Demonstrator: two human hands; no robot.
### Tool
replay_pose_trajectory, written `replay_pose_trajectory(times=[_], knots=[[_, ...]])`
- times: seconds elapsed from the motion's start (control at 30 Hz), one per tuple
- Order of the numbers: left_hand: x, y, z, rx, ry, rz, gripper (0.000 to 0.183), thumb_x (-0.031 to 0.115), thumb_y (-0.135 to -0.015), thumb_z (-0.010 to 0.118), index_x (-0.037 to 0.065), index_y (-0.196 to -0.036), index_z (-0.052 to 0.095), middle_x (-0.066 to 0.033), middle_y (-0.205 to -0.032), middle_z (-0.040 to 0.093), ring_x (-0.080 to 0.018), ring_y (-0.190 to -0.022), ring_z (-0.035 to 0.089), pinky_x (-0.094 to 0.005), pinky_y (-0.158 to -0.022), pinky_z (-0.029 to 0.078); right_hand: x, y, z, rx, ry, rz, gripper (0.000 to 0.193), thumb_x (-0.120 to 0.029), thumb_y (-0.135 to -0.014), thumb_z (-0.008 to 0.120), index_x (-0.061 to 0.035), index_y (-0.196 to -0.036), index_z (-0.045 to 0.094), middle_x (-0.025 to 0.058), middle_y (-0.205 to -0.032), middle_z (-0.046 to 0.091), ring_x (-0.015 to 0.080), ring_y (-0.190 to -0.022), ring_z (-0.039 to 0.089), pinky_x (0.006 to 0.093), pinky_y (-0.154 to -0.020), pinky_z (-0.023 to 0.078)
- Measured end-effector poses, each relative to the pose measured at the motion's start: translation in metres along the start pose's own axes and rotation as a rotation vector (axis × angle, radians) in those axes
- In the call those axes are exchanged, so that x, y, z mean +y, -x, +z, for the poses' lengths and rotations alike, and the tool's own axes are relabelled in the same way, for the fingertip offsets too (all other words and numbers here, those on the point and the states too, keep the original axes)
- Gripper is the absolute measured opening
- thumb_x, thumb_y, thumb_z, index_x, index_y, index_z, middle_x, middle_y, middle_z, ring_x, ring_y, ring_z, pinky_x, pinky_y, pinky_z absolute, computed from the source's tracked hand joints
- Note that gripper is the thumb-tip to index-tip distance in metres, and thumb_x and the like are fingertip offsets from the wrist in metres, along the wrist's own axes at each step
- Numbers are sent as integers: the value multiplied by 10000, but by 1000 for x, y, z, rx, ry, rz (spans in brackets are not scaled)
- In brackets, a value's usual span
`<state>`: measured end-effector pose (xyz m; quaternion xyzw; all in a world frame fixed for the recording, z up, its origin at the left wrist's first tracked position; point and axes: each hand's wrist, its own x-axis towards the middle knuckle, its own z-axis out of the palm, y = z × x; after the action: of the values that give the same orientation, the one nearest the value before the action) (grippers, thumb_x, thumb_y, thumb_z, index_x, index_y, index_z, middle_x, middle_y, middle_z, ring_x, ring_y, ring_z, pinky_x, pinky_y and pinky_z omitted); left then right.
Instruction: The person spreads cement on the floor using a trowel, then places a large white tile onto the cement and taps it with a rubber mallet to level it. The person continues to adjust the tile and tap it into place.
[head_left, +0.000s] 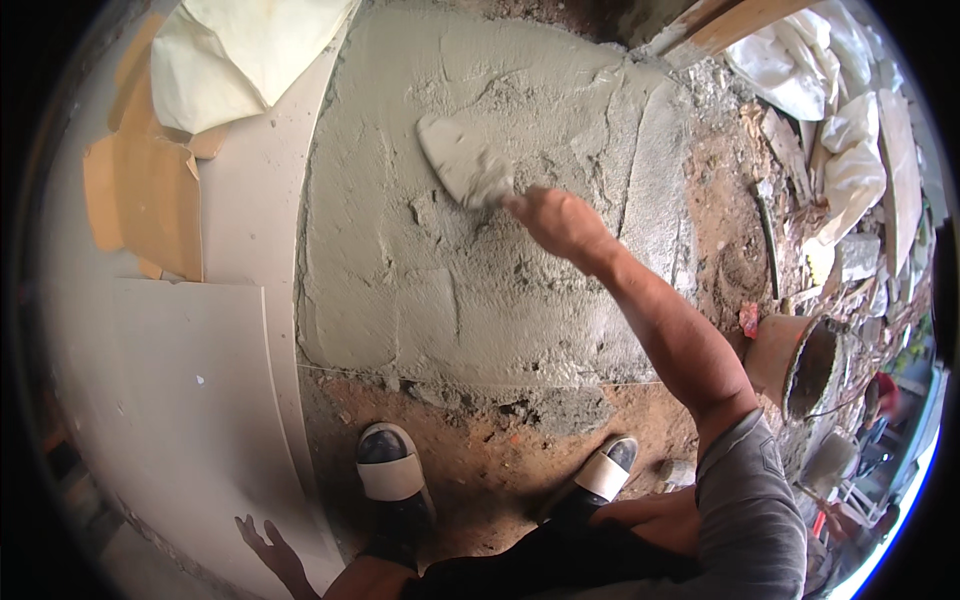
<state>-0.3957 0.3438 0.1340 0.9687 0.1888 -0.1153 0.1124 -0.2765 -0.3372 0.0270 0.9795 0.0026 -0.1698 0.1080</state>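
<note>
My right hand (562,225) is closed round the handle of a trowel (458,160) smeared with grey mortar. The blade lies over a wide patch of wet mortar (380,250) on the ground, with its tip toward the upper left. Ridges and rough lumps mark the mortar near the blade, and smoother stretches lie to the left. At the lower left my left hand (268,548) is in shadow beside a pale board, fingers apart and holding nothing. I cannot tell whether it touches the board.
A pale board (200,380), torn cardboard (150,195) and a cream sheet (245,60) line the left side. A thin string (460,383) runs along the mortar's near edge, before my sandals (392,476). To the right are a bucket (783,362), white plastic sacks (855,160) and rubble.
</note>
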Motion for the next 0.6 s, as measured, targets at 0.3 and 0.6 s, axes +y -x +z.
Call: replay_pose_trajectory(times=[0.3,0.6], knots=[[8,-28,10,40,43,88,585,400,-1003,454,28,-1444,358,-152,-1542,284,-304,-1402,314,-479,-1103,283,85,-2,-12,-39,-219,479,495,-512,-1023,295,-93,-1100,549,69,-737,627,166,-593,606,339,-540,534],[-7,-23,10,40,32,49,553,394,-1018,421,11,-1415,390,-163,-1550,255,-317,-1410,297,-486,-1108,293,69,132,37,166,-14,-101,486,-226,-1063,304,-53,-1508,213,-53,-641,353,17,-496,337,131,-343,290]])
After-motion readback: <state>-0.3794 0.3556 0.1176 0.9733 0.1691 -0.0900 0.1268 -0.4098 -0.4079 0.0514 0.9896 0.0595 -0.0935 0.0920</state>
